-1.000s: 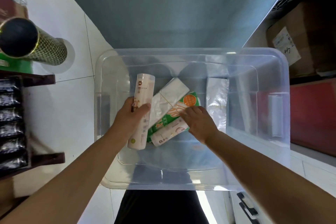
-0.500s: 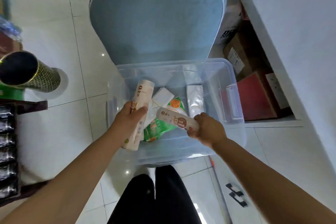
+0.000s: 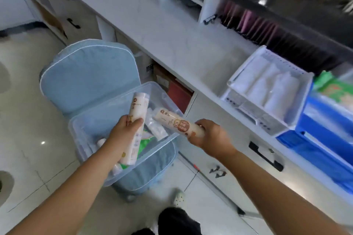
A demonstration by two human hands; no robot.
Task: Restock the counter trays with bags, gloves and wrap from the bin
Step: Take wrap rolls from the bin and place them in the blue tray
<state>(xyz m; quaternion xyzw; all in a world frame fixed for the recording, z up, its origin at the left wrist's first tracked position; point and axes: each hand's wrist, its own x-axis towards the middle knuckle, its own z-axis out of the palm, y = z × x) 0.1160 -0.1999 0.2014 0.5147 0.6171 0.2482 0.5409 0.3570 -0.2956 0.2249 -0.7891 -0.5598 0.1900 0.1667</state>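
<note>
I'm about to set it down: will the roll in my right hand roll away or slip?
The roll is a round tube, so likely to roll. The right hand holds it out by one end without sagging: probably light and stiff.

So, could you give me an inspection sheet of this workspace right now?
Surface: white counter carries a white perforated tray of white rolled bags and a blue tray.
Job's things: clear plastic bin on a blue cushioned chair, green and white packets inside.
Clutter: cardboard boxes under the counter.
Hands: left hand grips a cream printed roll; right hand grips a second cream printed roll by its end.
Cables: nothing seen.
Surroundings: pale tiled floor, drawers with black handles.
</note>
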